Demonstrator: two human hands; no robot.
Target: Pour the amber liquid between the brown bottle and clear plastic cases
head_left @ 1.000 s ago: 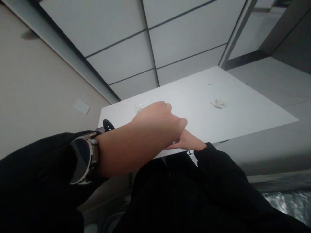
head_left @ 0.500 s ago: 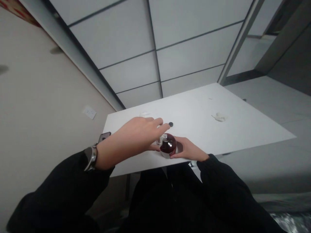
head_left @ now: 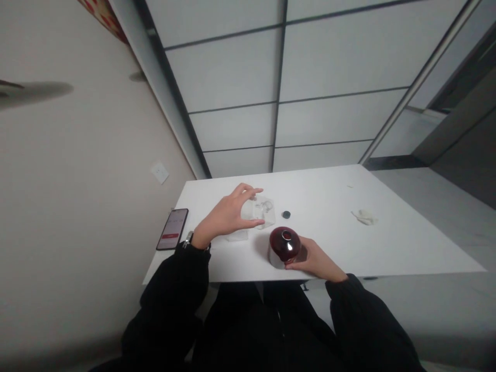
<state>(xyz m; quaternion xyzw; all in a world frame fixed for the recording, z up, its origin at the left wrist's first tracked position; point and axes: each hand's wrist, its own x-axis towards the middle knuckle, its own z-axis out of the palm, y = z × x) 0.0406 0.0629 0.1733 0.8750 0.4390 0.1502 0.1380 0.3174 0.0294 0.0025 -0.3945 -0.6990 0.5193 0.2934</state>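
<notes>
The hands are apart: the left hand (head_left: 227, 214) is curving around one clear plastic case (head_left: 260, 212), and the right hand (head_left: 315, 261) is clasping one dark-red glass bottle (head_left: 285, 247) beside one round black cap (head_left: 286, 214) on the white table (head_left: 329, 206).

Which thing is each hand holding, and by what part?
Left hand: a clear box, apparently by its sides. Right hand: a dark red bottle, by its lower side.

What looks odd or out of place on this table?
A crumpled white scrap, perhaps tissue, lies alone on the right side of the table, away from everything else. A small round black piece also sits loose near the dark red bottle; it may be a cap, but I cannot tell.
</notes>
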